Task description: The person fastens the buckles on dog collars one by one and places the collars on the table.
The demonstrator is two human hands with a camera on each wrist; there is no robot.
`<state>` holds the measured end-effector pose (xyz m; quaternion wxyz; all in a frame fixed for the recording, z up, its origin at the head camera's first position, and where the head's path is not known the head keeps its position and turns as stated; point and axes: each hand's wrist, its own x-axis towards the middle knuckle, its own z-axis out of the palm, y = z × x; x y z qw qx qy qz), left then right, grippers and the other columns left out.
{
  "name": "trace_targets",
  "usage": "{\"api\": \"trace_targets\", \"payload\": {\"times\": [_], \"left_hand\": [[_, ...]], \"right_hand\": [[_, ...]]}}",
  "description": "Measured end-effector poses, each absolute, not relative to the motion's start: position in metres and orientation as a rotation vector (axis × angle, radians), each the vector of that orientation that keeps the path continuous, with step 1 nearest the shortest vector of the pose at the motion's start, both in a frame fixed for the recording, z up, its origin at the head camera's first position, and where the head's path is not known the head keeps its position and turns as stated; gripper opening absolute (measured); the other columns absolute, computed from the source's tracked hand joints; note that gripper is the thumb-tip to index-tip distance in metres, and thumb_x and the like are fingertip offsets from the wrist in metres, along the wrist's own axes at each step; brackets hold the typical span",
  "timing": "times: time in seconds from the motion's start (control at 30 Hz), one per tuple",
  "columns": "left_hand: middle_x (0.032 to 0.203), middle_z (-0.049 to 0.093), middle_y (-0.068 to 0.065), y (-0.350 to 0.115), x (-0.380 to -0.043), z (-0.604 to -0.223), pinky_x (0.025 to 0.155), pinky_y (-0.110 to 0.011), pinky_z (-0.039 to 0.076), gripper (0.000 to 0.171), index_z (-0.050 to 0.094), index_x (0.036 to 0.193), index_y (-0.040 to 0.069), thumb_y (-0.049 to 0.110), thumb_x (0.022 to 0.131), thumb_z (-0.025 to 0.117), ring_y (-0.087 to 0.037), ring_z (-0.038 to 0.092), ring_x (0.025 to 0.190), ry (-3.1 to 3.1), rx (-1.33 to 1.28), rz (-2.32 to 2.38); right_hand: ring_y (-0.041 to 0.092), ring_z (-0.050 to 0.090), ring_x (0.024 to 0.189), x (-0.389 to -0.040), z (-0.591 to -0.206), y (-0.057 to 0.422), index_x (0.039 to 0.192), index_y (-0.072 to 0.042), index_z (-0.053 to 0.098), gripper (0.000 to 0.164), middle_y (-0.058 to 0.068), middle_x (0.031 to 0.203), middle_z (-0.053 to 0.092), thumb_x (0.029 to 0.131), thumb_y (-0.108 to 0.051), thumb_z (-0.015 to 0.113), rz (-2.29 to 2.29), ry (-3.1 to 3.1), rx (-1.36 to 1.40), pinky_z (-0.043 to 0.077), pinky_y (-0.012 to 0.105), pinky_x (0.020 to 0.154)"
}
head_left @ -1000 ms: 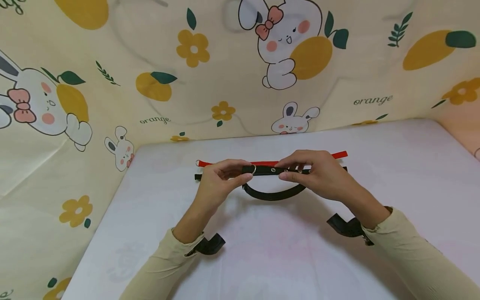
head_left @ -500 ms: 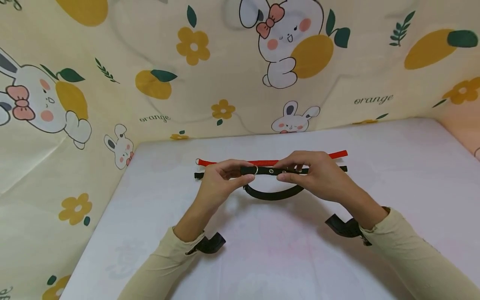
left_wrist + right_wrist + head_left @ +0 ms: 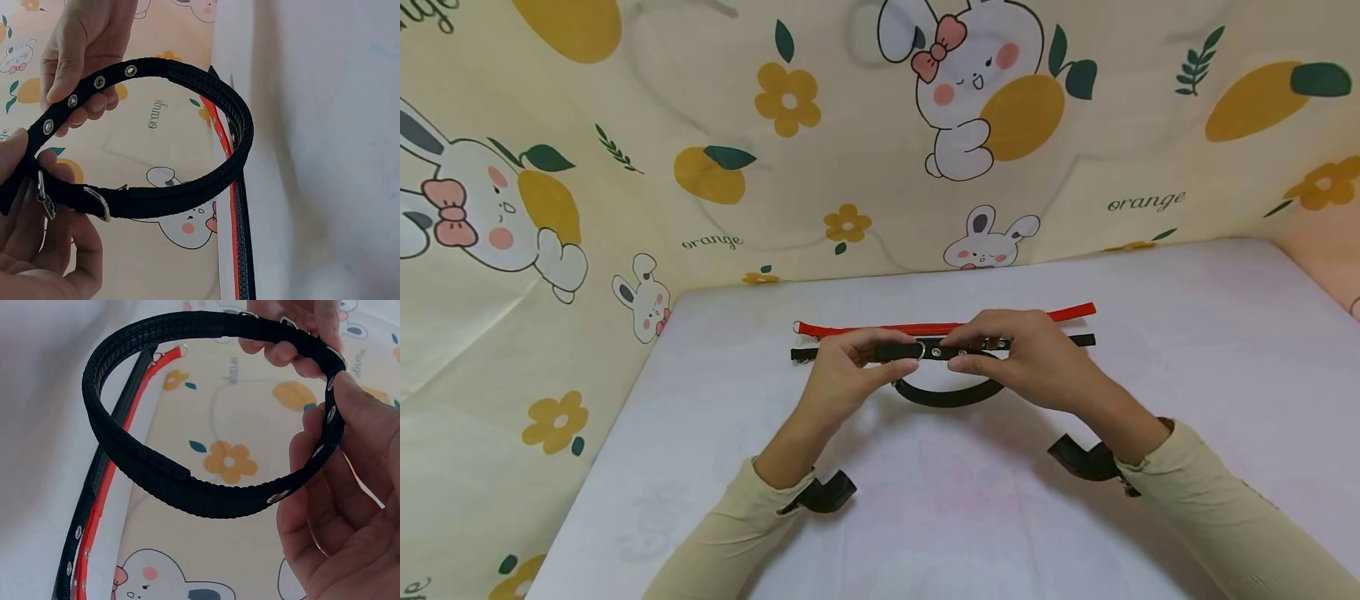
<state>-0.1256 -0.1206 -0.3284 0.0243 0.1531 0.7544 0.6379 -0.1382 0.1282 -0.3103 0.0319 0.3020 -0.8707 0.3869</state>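
A black collar (image 3: 950, 398) with metal eyelets is bent into a closed loop above the table, held by both hands. My left hand (image 3: 842, 367) pinches it where the eyelet end overlaps the buckle end. In the left wrist view the buckle (image 3: 44, 195) and a metal D-ring (image 3: 97, 203) show beside the left fingers. My right hand (image 3: 1030, 354) grips the eyelet part of the strap, thumb on one side and fingers on the other. From the right wrist view, a padded lining (image 3: 103, 369) runs along the inside of the loop.
Behind the hands, a red collar (image 3: 1071, 312) and a second black collar (image 3: 1084, 340) lie straight, side by side, on the white table (image 3: 940, 517). A cream wall covering (image 3: 850, 125) printed with rabbits and oranges rises at the back and left.
My two hands have drawn slightly closer together, and the overlap of the collar has shifted a little to the right. The red and second black collars stay where they lay.
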Motion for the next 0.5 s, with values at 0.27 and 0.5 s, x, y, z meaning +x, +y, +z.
{"api": "trace_targets", "payload": {"times": [0.27, 0.5], "left_hand": [[0.104, 0.075, -0.005, -0.118, -0.1239, -0.3306, 0.087, -0.036, 0.053, 0.024, 0.076, 0.106, 0.009, 0.01, 0.083, 0.081, -0.018, 0.066, 0.103, 2.322, 0.489, 1.967], [0.106, 0.075, -0.005, -0.1175, -0.1245, -0.3318, 0.088, -0.033, 0.052, 0.025, 0.076, 0.106, 0.01, 0.01, 0.082, 0.081, -0.018, 0.065, 0.104, 2.34, 0.509, 1.944]], "right_hand": [[0.004, 0.06, 0.083, -0.136, -0.3115, 0.1254, 0.106, -0.027, 0.076, 0.024, -0.017, 0.091, 0.071, 0.083, -0.027, 0.081, 1.174, -2.689, 0.92, 0.05, 0.027, 0.077], [0.003, 0.06, 0.083, -0.1348, -0.3122, 0.1235, 0.106, -0.026, 0.076, 0.024, -0.017, 0.091, 0.072, 0.082, -0.028, 0.082, 1.159, -2.673, 0.923, 0.051, 0.029, 0.074]]}}
